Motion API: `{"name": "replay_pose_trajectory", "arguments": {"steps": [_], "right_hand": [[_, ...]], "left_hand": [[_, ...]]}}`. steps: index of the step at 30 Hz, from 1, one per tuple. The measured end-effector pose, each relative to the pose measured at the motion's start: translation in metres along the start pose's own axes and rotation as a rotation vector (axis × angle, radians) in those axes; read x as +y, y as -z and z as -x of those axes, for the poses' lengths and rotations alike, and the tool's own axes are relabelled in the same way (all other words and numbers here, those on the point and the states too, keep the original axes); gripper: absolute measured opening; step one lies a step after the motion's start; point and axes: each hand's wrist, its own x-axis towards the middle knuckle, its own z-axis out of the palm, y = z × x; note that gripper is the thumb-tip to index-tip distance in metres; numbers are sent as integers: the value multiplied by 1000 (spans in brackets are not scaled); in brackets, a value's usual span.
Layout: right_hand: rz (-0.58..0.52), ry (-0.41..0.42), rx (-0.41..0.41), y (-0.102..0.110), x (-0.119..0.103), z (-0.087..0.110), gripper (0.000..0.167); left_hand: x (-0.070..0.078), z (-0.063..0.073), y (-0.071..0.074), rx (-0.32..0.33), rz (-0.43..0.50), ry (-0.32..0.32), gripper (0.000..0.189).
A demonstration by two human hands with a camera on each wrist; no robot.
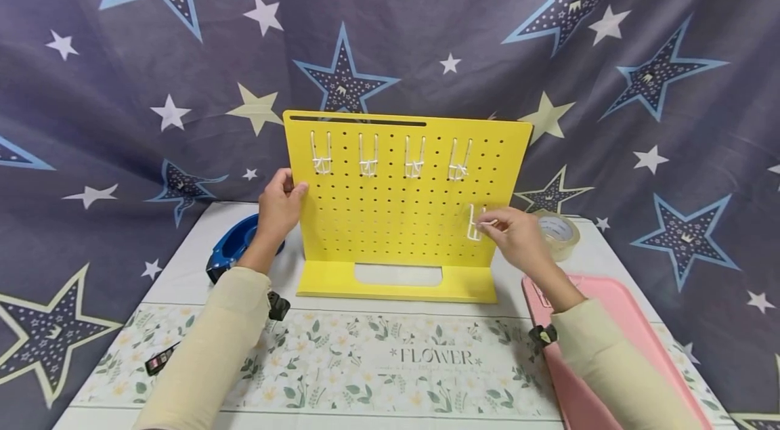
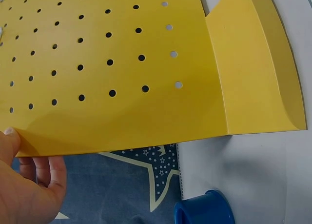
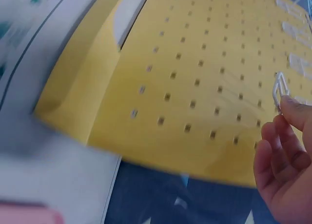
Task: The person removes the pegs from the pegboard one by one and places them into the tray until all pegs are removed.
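Observation:
A yellow pegboard (image 1: pixel 378 213) stands upright on its foot on the table. Its left edge is gripped by my left hand (image 1: pixel 280 206), thumb on the front face and fingers behind, as the left wrist view also shows. My right hand (image 1: pixel 518 235) pinches a white pegboard hook (image 1: pixel 472 223) between thumb and fingertips, close in front of the board's lower right part. In the right wrist view the held hook (image 3: pixel 279 90) points away from the fingertips. Several more white hooks (image 1: pixel 368 162) hang in a row along the board's upper part.
A blue tape dispenser (image 1: pixel 234 244) stands left of the board, behind my left forearm. On the right are a roll of clear tape (image 1: pixel 560 233) and a pink tray (image 1: pixel 609 301), partly under my right forearm. A small dark object (image 1: pixel 161 359) lies at the front left.

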Motion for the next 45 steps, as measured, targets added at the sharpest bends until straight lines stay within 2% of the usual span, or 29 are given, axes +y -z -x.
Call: {"name": "replay_pose_trajectory", "arguments": {"steps": [5,12,21,26,32,39,45], "right_hand": [[43,-69,-71,22,24,9,8],[164,-26,-98,54,64,23,10],[217,-43,-163,92,121,47,7],[240,-101,-212,107,145,61,7],[267,-170,-285,114,170,74,6],[266,-276,-399,109,190,95,6],[278,-267,-419,98,196,107,4]], "left_hand": [[0,0,0,-5,8,10,27],[1,0,0,-10,17,16,29],[-1,0,-2,-6,19,0,30],[0,0,-2,-15,23,11,30],[3,1,0,-18,32,34,30],[2,0,0,-19,27,31,29],[1,0,0,-23,33,40,30]]}}
